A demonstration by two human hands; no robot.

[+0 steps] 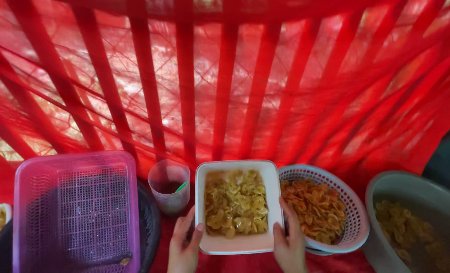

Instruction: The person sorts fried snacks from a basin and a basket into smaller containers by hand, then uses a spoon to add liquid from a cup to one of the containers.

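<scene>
Gripping a white rectangular tray (237, 244) of pale yellow chips (235, 205) at the lower centre of the frame, the left hand (184, 245) is clasped on its left rim and the right hand (288, 240) on its right rim. A round grey basket (354, 222) of orange chips (316, 207) is seen touching the tray's right side, a plastic cup (169, 187) just left, and a pink crate (76, 212) at lower left.
</scene>
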